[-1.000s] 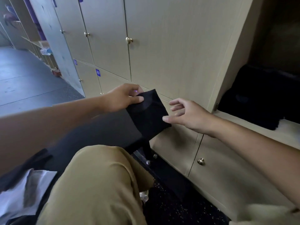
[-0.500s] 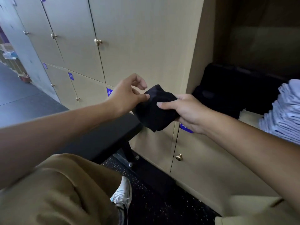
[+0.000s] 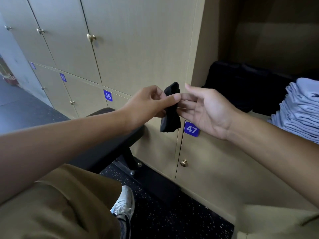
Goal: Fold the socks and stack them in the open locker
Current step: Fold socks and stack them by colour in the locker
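One small black folded fabric sock (image 3: pixel 170 109) hangs in the air in front of the closed beige locker doors, just left of the open locker's (image 3: pixel 259 40) left edge. I have my left hand (image 3: pixel 148 104) pinching it, thumb tip pressed on its front and the other fingers curled behind. My right hand (image 3: pixel 205 109) is spread, palm towards me, fingers straight and touching the sock's right side. Two stacks sit inside the open locker: a dark pile of black socks (image 3: pixel 241 83) against its left wall, and a tall ribbed pile of pale blue-grey folded socks (image 3: pixel 300 109) at the right edge of view. Bare shelf shows between the piles, and dim open space above them. Two purple number plates read clearly, 48 (image 3: pixel 108 95) and 47 (image 3: pixel 191 129), the latter just below my right hand. I count five round brass knobs on the wood-grain doors. One black padded bench (image 3: pixel 110 144) runs under my left forearm, over dark speckled floor (image 3: pixel 164 218).
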Available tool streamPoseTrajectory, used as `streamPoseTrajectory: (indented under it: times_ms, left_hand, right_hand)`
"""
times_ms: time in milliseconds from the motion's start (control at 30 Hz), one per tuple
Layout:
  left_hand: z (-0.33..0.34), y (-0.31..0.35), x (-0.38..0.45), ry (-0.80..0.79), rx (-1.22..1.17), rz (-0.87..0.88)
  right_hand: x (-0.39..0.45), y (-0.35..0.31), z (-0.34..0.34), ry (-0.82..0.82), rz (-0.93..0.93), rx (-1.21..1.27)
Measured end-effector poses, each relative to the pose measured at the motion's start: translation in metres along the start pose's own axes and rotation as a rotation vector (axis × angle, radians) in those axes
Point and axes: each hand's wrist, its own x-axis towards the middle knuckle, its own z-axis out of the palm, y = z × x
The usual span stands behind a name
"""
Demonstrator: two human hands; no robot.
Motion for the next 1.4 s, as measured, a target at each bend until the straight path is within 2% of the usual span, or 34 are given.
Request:
streamPoseTrajectory:
  times_ms: [100, 200, 433, 633, 833, 1067, 1400]
  left_hand:
    - [0.009, 0.001, 0.006, 0.001, -0.029, -0.051]
    - [0.014, -0.003, 0.011, -0.047, -0.181, -0.104]
    - [0.016, -0.022, 0.016, -0.145, -0.279, -0.141]
    - [0.016, -0.025, 0.019, -0.164, -0.289, -0.109]
    - [0.015, -0.028, 0.025, 0.071, -0.062, -0.055]
    - [0.023, -0.029, 0.023, 0.073, 0.010, -0.101]
    - [0.041, -0.021, 0.022, 0.046, -0.057, -0.086]
  right_hand:
    - [-0.002, 0.003, -0.006, 0.012, -0.067, -0.166]
    - [-0.003, 0.006, -0.012, 0.006, -0.119, -0.394]
    - [-0.009, 0.019, -0.020, 0.128, -0.174, -0.586]
    - [-0.006, 0.023, -0.028, 0.224, -0.226, -0.570]
    - [0.007, 0.025, -0.040, 0.398, -0.197, -0.645]
    - [0.005, 0.025, -0.034, 0.368, -0.217, -0.675]
    - [0.001, 0.023, -0.027, 0.373, -0.227, -0.649]
